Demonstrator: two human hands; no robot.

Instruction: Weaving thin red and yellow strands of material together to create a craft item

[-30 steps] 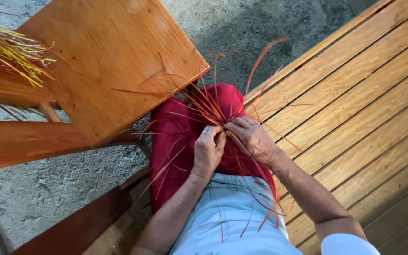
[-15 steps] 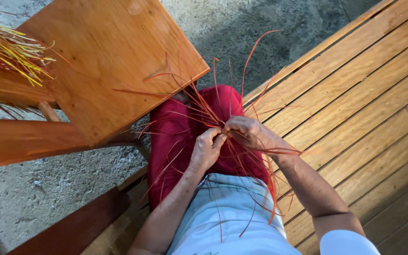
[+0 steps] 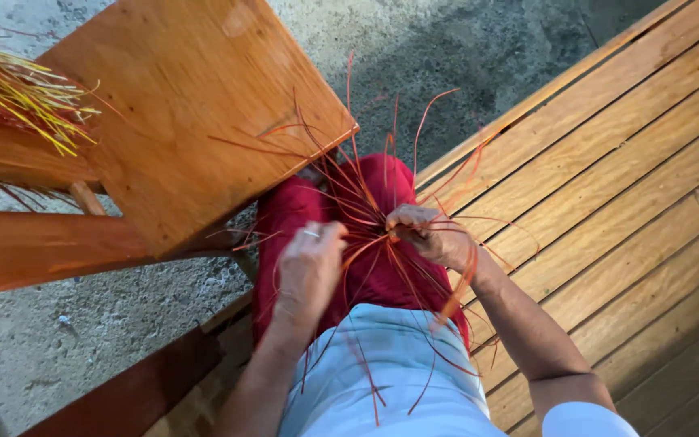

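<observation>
Barely started: our right hand (image 3: 430,236) pinches the red straw strands (image 3: 366,206), left hand (image 3: 311,271) blurred beside them, ends loose above.

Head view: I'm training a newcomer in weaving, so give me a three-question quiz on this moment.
1. True or false: the right hand pinches the red strands where they meet.
2. The yellow strands lie on: A) the lap B) the wooden stool C) the plank deck
3. What does the left hand wear on one finger?

Key: 1 true; 2 B; 3 a ring.
</observation>
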